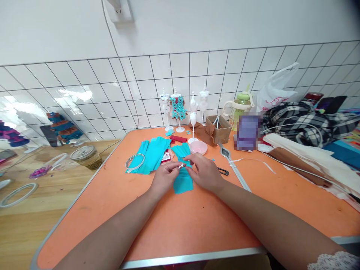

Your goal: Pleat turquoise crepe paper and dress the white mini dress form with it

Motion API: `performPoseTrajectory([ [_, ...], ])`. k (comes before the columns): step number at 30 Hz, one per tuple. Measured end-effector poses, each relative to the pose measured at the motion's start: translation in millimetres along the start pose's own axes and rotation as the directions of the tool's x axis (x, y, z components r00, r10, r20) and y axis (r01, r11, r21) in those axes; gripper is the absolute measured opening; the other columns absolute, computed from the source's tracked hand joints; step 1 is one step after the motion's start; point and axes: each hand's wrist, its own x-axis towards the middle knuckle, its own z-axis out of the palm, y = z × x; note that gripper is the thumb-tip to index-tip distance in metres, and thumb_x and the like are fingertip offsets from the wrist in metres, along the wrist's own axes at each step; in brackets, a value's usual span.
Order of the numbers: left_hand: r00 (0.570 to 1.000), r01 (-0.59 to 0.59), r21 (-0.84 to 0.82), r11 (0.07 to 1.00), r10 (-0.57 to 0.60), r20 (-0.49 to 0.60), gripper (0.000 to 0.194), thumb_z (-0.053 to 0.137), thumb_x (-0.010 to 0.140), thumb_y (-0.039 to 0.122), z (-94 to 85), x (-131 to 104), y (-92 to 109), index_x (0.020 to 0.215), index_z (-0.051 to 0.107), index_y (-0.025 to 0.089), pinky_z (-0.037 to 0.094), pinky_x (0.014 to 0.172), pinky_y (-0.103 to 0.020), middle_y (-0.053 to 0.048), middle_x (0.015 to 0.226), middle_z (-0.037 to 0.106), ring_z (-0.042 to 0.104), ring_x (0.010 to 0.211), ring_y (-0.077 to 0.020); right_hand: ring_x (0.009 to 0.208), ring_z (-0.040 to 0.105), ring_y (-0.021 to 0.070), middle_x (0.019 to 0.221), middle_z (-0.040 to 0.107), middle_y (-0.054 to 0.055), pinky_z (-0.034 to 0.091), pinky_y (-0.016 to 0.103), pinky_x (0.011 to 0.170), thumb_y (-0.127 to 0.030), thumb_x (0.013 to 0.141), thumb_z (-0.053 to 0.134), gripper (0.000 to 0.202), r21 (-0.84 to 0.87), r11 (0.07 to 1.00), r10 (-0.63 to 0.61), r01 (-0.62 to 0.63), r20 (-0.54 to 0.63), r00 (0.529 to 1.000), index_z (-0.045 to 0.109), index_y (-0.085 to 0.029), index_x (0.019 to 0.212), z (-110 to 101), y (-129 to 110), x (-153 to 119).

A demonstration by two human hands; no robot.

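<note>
Just above the table, my left hand point(164, 178) is closed, thumb and forefinger pinching a small white strip point(181, 165). From the other side my right hand point(206, 171) curls in, its thumb and forefinger at the same strip. Too small to make out is the strip's exact kind. Beneath my fingers lies a turquoise crepe paper piece point(183, 185). To the left, a larger turquoise sheet point(157, 148) bears a roll of white tape point(135, 162). Behind my hands stands a pink bowl point(198, 147). A black-handled tool point(223, 171) lies by my right wrist.
Small white mannequins point(193, 116) stand at the back, one wearing a turquoise and red dress point(178, 108). Right of them are a cardboard box point(218, 129), a green-lidded bottle point(243, 103) and plaid cloth point(298, 120). A jar point(87, 156) stands on the wooden table at left.
</note>
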Motion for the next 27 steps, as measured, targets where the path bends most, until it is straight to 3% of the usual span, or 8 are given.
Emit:
performPoseTrajectory([
  [2,1.0,0.011,-0.034,0.999,-0.011,0.001,0.024,0.058,0.08,0.029,0.8,0.0,-1.0,0.095,0.074,0.022,0.051,0.086,-0.035,-0.004,0.101,0.073,0.065,0.096,-0.0225,0.082,0.058,0.0165,0.091,0.062,0.005,0.039,0.025,0.064,-0.024,0.088,0.051,0.019,-0.015,1.0,-0.001,0.0,-0.058,0.998,0.058,-0.02,0.105,0.2,0.1,-0.8],
  [8,0.998,0.014,-0.087,0.996,-0.009,0.059,0.03,0.062,0.08,0.037,1.9,0.7,-2.2,0.102,0.072,0.019,0.047,0.093,-0.038,-0.007,0.108,0.07,0.062,0.104,-0.0248,0.091,0.059,0.0173,0.099,0.066,0.004,0.042,0.026,0.07,-0.024,0.09,0.05,0.017,-0.088,0.994,-0.068,0.069,0.02,0.998,0.063,-0.023,0.101,1.4,3.9,-1.6],
  [13,0.996,-0.034,-0.025,0.999,0.036,0.081,0.031,0.059,0.082,0.04,0.8,0.6,0.1,0.101,0.073,0.019,0.049,0.089,-0.037,-0.008,0.104,0.071,0.062,0.1,-0.0245,0.085,0.06,0.0151,0.096,0.067,0.003,0.04,0.025,0.067,-0.025,0.09,0.052,0.015,-0.059,0.998,-0.03,0.031,0.019,0.999,0.064,-0.022,0.096,6.3,5.3,-2.1],
  [18,0.997,-0.006,-0.002,1.0,0.006,0.078,0.031,0.061,0.08,0.043,1.4,-1.3,4.2,0.095,0.075,0.019,0.051,0.077,-0.034,-0.008,0.098,0.072,0.063,0.092,-0.0241,0.07,0.056,0.0122,0.077,0.061,0.0,0.038,0.022,0.058,-0.018,0.082,0.057,0.007,0.087,0.992,0.09,-0.09,0.004,0.996,0.063,-0.02,0.084,12.7,4.1,1.2],
  [20,0.991,0.068,-0.102,0.992,-0.056,0.118,0.035,0.059,0.081,0.046,1.9,-2.5,4.6,0.099,0.074,0.02,0.053,0.075,-0.034,-0.009,0.106,0.07,0.062,0.094,-0.025,0.068,0.055,0.0121,0.075,0.059,-0.001,0.038,0.022,0.057,-0.015,0.08,0.056,0.007,0.132,0.983,0.13,-0.129,-0.001,0.992,0.061,-0.02,0.08,14.2,4.7,2.4],
  [23,0.974,0.209,-0.365,0.907,-0.16,0.16,0.036,0.062,0.079,0.043,1.4,-3.5,2.3,0.104,0.072,0.02,0.051,0.085,-0.038,-0.009,0.116,0.067,0.058,0.109,-0.0283,0.069,0.055,0.012,0.081,0.061,-0.001,0.04,0.022,0.06,-0.015,0.082,0.054,0.012,0.15,0.981,0.124,-0.122,0.001,0.992,0.063,-0.022,0.088,12.1,7.3,2.8],
  [27,0.971,0.239,-0.525,0.817,-0.198,0.134,0.031,0.07,0.069,0.028,0.6,-3.7,-2.3,0.099,0.074,0.019,0.04,0.1,-0.041,-0.009,0.12,0.065,0.051,0.12,-0.0302,0.072,0.057,0.0131,0.085,0.062,0.001,0.041,0.024,0.06,-0.021,0.086,0.054,0.017,0.093,0.994,0.059,-0.058,-0.009,0.998,0.063,-0.024,0.1,5.4,9.0,0.8],
])
